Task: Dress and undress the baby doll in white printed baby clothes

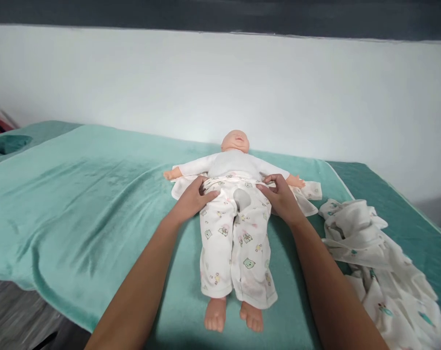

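A baby doll (232,163) lies on its back, head toward the wall, arms spread out and bare feet toward me. It wears white printed pants (220,233) with small animal pictures, and a grey patch shows at the crotch gap. My left hand (194,198) grips the waistband at one hip, thumb on top and fingers partly hidden at the side. At the opposite hip my right hand (278,195) pinches the waistband the same way. Part of a white printed garment (306,198) lies spread beneath the doll's torso and arms.
A crumpled white printed cloth (373,257) lies to the right, by my right forearm. The teal blanket (78,194) covers the bed and hangs over its front left edge. Behind the doll's head rises a white wall (150,82).
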The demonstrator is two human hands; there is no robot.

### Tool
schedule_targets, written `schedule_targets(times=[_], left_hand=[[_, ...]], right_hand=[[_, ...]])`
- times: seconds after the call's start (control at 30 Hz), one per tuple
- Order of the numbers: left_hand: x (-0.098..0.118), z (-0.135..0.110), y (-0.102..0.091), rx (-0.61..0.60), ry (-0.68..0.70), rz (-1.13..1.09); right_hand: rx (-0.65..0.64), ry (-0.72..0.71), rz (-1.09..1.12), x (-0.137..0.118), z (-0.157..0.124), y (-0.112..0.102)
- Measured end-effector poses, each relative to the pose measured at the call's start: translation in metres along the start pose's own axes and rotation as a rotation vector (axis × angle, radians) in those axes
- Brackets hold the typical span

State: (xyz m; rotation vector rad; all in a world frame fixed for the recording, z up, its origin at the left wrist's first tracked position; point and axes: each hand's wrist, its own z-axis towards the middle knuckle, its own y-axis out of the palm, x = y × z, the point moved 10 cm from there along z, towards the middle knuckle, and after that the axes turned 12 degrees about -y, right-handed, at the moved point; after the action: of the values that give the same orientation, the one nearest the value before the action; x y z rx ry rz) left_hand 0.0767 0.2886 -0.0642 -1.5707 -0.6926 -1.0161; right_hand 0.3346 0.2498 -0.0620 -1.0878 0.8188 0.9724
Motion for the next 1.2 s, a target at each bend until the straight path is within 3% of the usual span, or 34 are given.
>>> schedule_targets(times=[0.13,0.3,0.47,0.63,0.73,0.83,0.93,1.07,1.2], left_hand=[[-0.003,-0.011,0.004,-0.122,-0.057,0.0],[0.005,-0.012,0.003,-0.077,-0.021,0.006],[0.016,-0.008,0.005,0.013,0.128,0.076],[0.022,-0.004,-0.008,0.344,0.202,0.185],[0.02,0.0,-0.008,0.423,0.177,0.208],[0.018,0.005,-0.003,0.398,0.143,0.186],[0.017,0.006,0.0,0.325,0.118,0.105],[0.013,-0.001,0.0,0.191,0.086,-0.037],[0.007,-0.009,0.006,0.008,0.033,-0.081]], right_hand=[[-0.216,0.004,-0.063,-0.004,-0.014,0.009],[-0.305,0.003,-0.192,-0.012,-0.022,0.014],[-0.161,-0.03,-0.326,-0.024,-0.021,0.016],[0.082,-0.177,-0.422,-0.041,-0.018,0.009],[0.211,-0.177,-0.439,-0.041,-0.018,0.003],[0.239,-0.105,-0.462,-0.032,-0.016,0.002],[0.172,-0.06,-0.408,-0.021,-0.013,0.005],[-0.044,-0.067,-0.235,-0.014,-0.015,0.013],[-0.263,-0.032,-0.157,-0.016,-0.034,0.02]])
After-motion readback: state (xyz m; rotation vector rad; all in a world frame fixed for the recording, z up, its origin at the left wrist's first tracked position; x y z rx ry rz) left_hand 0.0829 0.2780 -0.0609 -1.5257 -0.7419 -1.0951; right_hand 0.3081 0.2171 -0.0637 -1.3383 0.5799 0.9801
